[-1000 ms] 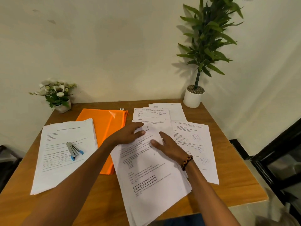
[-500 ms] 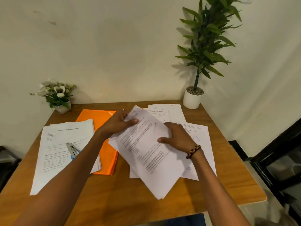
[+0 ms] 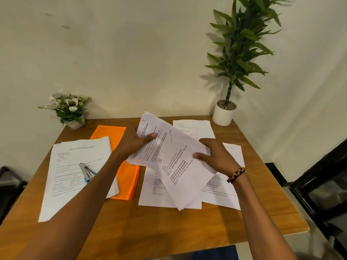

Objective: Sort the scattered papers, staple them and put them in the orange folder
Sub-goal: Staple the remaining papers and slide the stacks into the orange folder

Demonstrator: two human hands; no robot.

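Both hands hold a bundle of printed sheets (image 3: 172, 158) tilted up above the table's middle. My left hand (image 3: 135, 143) grips its upper left edge, thumb on top. My right hand (image 3: 214, 156) grips its right edge. Loose papers (image 3: 225, 192) lie flat under and behind the bundle. The orange folder (image 3: 127, 177) lies left of centre, partly under my left forearm. At the left, a sorted paper pile (image 3: 75, 166) overlaps the folder's edge, and a silver and blue stapler (image 3: 86, 172) rests on the pile.
A small white flower pot (image 3: 73, 121) stands at the table's back left corner. A tall green plant in a white pot (image 3: 224, 113) stands at the back right. The wooden table (image 3: 150, 226) meets the wall behind. A black frame (image 3: 319, 184) is on the right.
Both hands lifted the bundle off the table and tilted it upright, turning it and carrying it slightly back and left. Sheets beneath it are now uncovered.
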